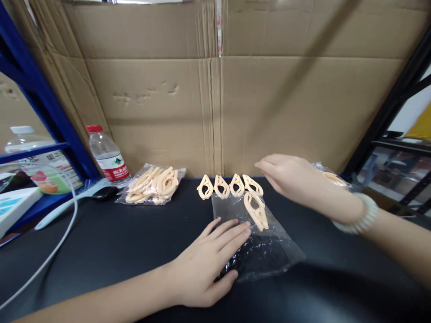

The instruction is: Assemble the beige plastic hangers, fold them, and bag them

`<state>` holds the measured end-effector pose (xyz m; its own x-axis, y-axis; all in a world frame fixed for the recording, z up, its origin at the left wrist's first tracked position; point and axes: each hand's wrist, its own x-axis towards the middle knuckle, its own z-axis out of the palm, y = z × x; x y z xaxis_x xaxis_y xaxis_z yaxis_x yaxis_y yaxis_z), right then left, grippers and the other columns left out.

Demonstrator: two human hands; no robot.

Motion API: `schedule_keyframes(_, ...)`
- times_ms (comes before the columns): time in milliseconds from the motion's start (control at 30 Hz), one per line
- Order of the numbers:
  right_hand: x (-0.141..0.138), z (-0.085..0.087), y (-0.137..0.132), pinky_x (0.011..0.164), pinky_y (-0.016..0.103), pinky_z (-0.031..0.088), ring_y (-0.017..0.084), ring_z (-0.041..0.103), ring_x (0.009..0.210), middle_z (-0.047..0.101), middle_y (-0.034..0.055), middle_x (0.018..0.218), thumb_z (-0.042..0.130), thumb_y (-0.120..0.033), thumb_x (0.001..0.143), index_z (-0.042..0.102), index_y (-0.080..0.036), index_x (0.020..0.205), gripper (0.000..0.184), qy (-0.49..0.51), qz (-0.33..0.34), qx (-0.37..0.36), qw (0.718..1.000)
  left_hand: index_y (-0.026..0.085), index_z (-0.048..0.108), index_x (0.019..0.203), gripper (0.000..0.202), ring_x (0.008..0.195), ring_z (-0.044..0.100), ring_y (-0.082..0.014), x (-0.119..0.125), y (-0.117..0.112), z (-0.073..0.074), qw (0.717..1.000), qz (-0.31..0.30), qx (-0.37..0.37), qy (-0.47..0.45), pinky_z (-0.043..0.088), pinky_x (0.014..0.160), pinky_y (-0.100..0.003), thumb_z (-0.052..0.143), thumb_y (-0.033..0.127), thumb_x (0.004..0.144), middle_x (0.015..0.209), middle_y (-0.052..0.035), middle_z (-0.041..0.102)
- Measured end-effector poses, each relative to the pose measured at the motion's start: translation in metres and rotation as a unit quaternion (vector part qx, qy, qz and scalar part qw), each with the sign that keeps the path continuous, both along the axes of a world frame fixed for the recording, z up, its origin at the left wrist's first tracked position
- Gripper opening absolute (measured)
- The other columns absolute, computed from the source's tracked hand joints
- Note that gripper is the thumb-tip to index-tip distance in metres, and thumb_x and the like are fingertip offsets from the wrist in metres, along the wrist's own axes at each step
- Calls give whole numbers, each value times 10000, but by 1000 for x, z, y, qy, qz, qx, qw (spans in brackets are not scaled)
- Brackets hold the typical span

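Observation:
My left hand [210, 262] lies with its fingers spread on a clear plastic bag [269, 251], pressing it to the table. On the bag's far end rests a beige folding hanger [256, 211], folded up. Just behind the bag stands a row of several similar folded hangers [221, 187]. My right hand [286, 177], a pale beaded bracelet at the wrist, is raised to the right of that row. Its fingers are pressed together and bent toward the left. Whatever they may hold is hidden from view.
A clear packet of beige hangers [153, 185] lies at left, another packet [332, 176] behind my right wrist. Nearby stand a red-capped water bottle [109, 157], a larger bottle [50, 163] and a white cable [72, 211]. A cardboard wall [151, 103] closes off the back.

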<state>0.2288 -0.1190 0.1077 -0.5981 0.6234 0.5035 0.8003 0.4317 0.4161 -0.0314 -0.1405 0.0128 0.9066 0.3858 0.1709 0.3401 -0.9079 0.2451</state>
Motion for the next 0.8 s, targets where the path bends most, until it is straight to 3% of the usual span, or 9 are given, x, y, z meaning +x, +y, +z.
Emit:
schedule_keyframes(67,18,-4,49,823,374,516,243,627,957,681,141,1032,432,38,854,661,-89,1043,322,-15,49,-99,994,295,62,1528,867,1454,213,-313,-1,0,0,1000,2,0,4,182,1166,-595,534,181,810,1602,-46,193)
schedule_keyframes(133,32,-20,87,980,396,465,234,576,1132,655,140,1181,419,56,847,648,-101,1146,408,-8,113,-211,971,297,64,1529,870,1449,224,-320,-1,0,0,1000,-1,-2,3,187,1164,-596,539,186,808,1601,-49,195)
schedule_keyframes(200,39,-40,108,1044,370,436,196,555,1190,652,101,1226,424,69,830,637,-136,1199,473,-14,128,-235,963,301,68,1528,874,1447,229,-326,-2,-1,1,1000,-3,-1,-1,188,1161,-600,545,191,805,1601,-50,196)
schedule_keyframes(300,43,-66,117,1132,387,354,175,495,1279,608,80,1318,402,114,781,581,-160,1296,610,-20,133,-249,959,308,76,1525,869,1443,240,-324,-3,-2,2,1000,2,-2,-4,195,1160,-598,550,192,805,1596,-49,212)
schedule_keyframes(433,52,-84,116,1162,415,316,188,385,1372,511,83,1426,359,177,668,493,-173,1388,811,-13,111,-261,959,305,68,1525,871,1442,246,-318,-2,-2,3,1000,6,-8,9,200,1157,-606,550,196,807,1596,-50,208)
schedule_keyframes(567,67,-91,119,1150,431,334,218,336,1399,502,103,1430,349,192,587,466,-165,1406,901,-2,85,-262,961,307,63,1527,878,1444,246,-309,-2,-1,3,1000,5,-10,1,193,1163,-603,546,187,803,1597,-42,207)
schedule_keyframes(700,73,-92,124,1160,422,316,199,327,1403,459,117,1459,343,182,642,379,-164,1460,888,11,76,-244,967,305,84,1530,872,1442,250,-311,-2,-1,3,1000,0,-18,-1,187,1169,-593,549,188,802,1593,-40,222)
schedule_keyframes(800,69,-92,129,1165,434,293,211,243,1437,396,97,1508,363,165,683,369,-175,1468,855,1,78,-241,967,308,84,1528,874,1439,262,-301,-1,-1,3,1000,8,-15,3,188,1171,-587,551,184,800,1588,-38,240)
